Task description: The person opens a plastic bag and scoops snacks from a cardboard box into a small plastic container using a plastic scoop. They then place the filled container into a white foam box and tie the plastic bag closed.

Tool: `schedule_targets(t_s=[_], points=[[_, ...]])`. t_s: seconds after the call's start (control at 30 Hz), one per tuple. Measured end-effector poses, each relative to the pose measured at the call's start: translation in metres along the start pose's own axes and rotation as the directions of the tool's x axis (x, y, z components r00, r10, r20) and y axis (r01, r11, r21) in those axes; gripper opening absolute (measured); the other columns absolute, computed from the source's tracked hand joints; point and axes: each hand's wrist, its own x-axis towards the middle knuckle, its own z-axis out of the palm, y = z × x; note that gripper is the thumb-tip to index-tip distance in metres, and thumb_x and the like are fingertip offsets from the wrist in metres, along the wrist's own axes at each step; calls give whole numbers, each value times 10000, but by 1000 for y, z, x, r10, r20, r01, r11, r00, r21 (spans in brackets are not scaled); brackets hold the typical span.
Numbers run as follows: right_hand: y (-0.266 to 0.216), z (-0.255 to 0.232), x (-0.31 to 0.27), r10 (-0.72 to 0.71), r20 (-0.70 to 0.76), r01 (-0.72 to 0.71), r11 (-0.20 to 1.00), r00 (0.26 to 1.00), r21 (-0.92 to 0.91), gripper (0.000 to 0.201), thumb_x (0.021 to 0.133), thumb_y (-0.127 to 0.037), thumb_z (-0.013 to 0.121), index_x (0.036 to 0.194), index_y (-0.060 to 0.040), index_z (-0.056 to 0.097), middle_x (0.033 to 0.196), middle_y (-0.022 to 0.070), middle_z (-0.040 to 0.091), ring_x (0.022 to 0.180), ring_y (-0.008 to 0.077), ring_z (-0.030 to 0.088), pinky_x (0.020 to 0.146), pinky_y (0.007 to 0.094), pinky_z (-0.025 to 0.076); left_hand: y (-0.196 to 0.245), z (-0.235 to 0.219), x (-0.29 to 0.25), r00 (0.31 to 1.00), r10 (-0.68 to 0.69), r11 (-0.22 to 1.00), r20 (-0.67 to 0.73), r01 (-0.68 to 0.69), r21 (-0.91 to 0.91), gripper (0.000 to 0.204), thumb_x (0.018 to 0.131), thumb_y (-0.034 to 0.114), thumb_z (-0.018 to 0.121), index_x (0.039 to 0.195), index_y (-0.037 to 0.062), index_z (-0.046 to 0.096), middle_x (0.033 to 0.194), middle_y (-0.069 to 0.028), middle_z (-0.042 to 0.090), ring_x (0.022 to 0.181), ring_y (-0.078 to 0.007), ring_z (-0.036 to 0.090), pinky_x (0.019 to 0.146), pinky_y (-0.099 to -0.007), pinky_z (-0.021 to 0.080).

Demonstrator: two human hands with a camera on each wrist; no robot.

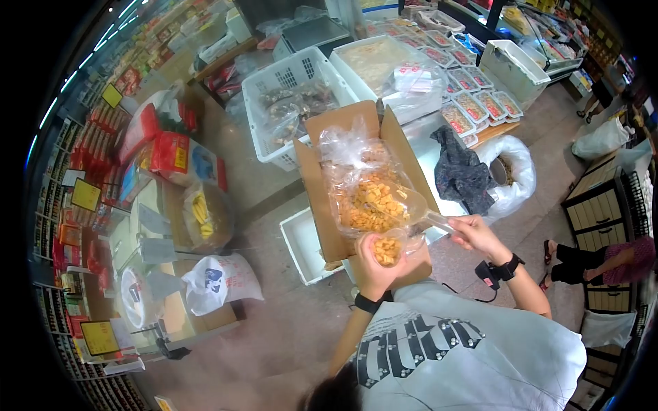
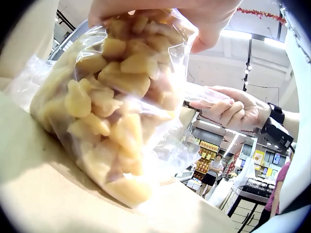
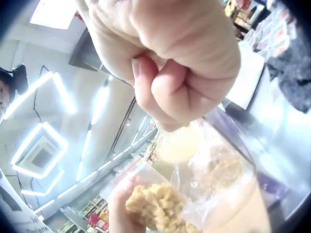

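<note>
Snack pieces, pale yellow chunks, fill a big clear bulk bag (image 1: 367, 195) lying open inside a cardboard box (image 1: 322, 198) at the centre of the head view. At twelve o'clock from the box sit a white plastic crate (image 1: 274, 82) and rows of sealed trays (image 1: 473, 103); a dark cloth (image 1: 462, 175) lies at three o'clock.

Your right hand (image 1: 476, 236), at four o'clock from the bulk bag, is curled tight round the handle of a clear plastic scoop (image 1: 401, 205), whose bowl reaches over the bag's contents. The right wrist view shows the fingers (image 3: 160, 92) closed in a fist.

Your left hand (image 1: 377, 270), at six o'clock from the box, pinches a small clear bag (image 2: 112, 102) by its top edge; it hangs already well filled with chunks, resting against the cardboard.

This looks like the portioning step: transferring pieces from the bulk bag into the small one. The next move likely calls for holding the small bag's mouth open and steady under the scoop's lip, then tipping slowly so nothing spills.
</note>
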Motion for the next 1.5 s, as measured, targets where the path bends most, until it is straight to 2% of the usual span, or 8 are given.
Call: schedule_targets(t_s=[0.37,0.47,0.6,0.7,0.8,0.83,1.03,1.5], points=[[-121,-32,-69,121,103,-68,908,987,-414,302,905,-247,601,1123,-44,656,549,-25,486,448,15,372,385,174,248,-5,6,6,1000,-21,1000,7,21,0,732,591,170,802,1197,13,422,1138,-158,453,1083,-330,463,928,-410,401],[-147,-22,-64,135,177,1,794,975,-608,278,898,-233,603,1094,-48,672,543,-32,492,442,20,379,386,182,266,-7,5,5,998,-51,998,38,52,-29,749,569,146,796,1203,15,418,1143,-155,450,1098,-326,455,945,-408,392],[-181,17,-52,145,232,90,634,962,-768,257,871,-242,597,846,-8,699,517,-5,512,450,51,435,433,236,348,-4,5,8,996,-68,997,62,70,-29,762,549,133,792,1203,21,417,1147,-155,448,1097,-327,455,951,-410,393],[-205,52,-53,89,320,254,427,943,-868,290,848,-238,601,795,39,668,512,57,519,471,109,470,482,289,387,1,2,11,995,-73,997,63,73,4,759,546,140,791,1199,27,420,1145,-154,449,1099,-332,451,959,-415,387],[-214,68,-48,23,399,378,275,917,-884,309,831,-230,593,767,70,633,517,126,506,481,172,480,515,335,402,-3,4,10,998,-56,998,43,56,3,752,547,153,791,1193,35,423,1138,-153,453,1106,-340,442,983,-434,359],[-221,75,-47,118,337,313,180,934,-932,278,844,-234,598,896,31,664,644,131,621,575,174,573,569,321,444,-4,4,11,998,-51,999,39,50,6,750,548,157,791,1191,37,424,1135,-153,454,1109,-341,437,991,-441,347],[-237,105,-60,149,267,265,33,952,-964,264,849,-227,577,872,21,664,636,146,605,541,204,544,551,336,437,-8,3,10,997,-57,998,53,58,-23,739,556,166,792,1186,41,426,1129,-147,459,1124,-342,417,1003,-452,321],[-243,123,-90,43,326,326,-2,944,-945,282,824,-212,583,772,55,656,636,243,569,553,359,554,539,396,458,-11,3,5,996,-92,979,-8,89,-183,693,608,155,788,1185,35,424,1121,-134,462,1080,-307,458,939,-410,387]])
